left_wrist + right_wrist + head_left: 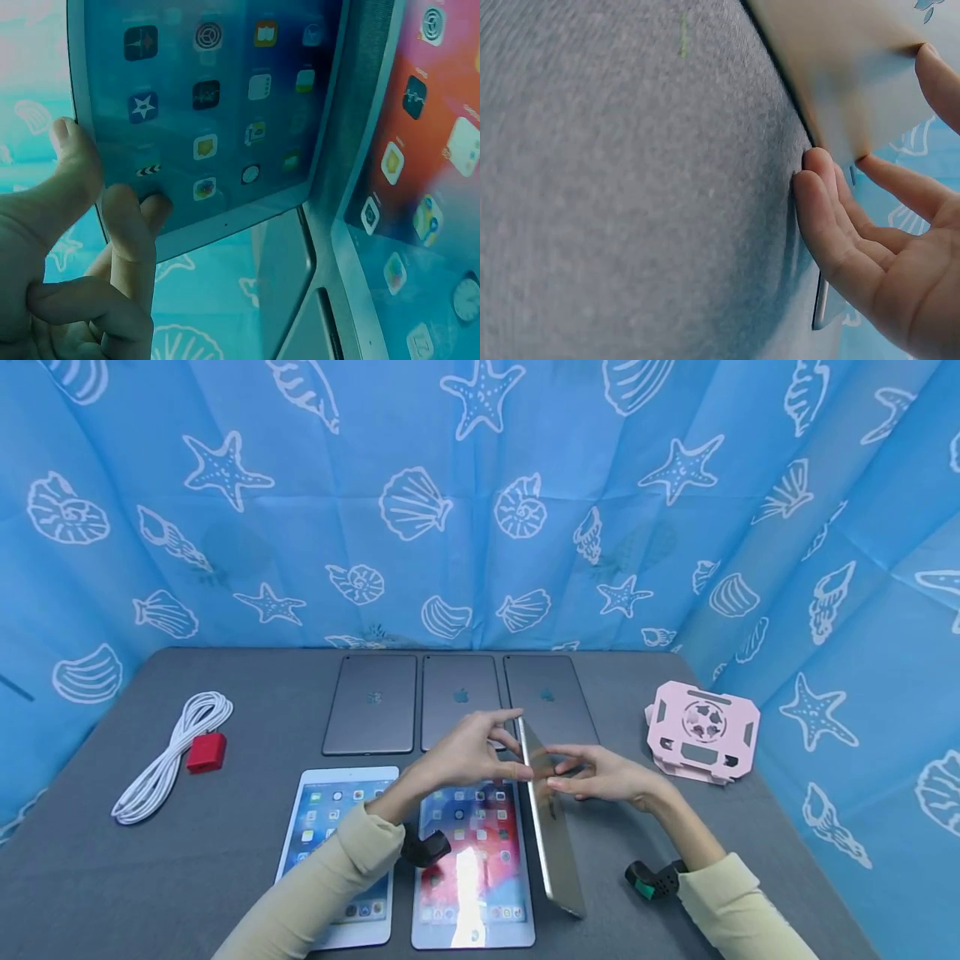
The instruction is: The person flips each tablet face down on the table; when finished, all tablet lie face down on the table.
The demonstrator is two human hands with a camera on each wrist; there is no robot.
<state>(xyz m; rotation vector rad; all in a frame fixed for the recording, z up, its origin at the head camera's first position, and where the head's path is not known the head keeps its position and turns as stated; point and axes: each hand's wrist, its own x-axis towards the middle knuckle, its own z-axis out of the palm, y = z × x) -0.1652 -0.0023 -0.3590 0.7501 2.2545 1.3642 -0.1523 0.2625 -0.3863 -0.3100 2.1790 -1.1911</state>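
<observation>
A white-framed tablet with a gold back (557,839) stands tilted up on its long side between both hands, its lit screen (225,90) facing left. My left hand (472,752) pinches its upper edge, with the thumb at the rim and fingertips against the screen. On the other side, fingertips of my right hand (611,774) touch the gold back; in the right wrist view, the lower fingers (817,210) are at the tablet's bottom edge near the cloth. Directly left of it lies a white tablet (474,935) with its screen lit, partly beneath my left hand.
Another lit white tablet (352,935) lies further left, partly behind my left sleeve. Three dark-backed tablets (369,706) lie in a row at the back. A white cable (161,768) and red block (206,752) lie left, a pink stand (705,727) right.
</observation>
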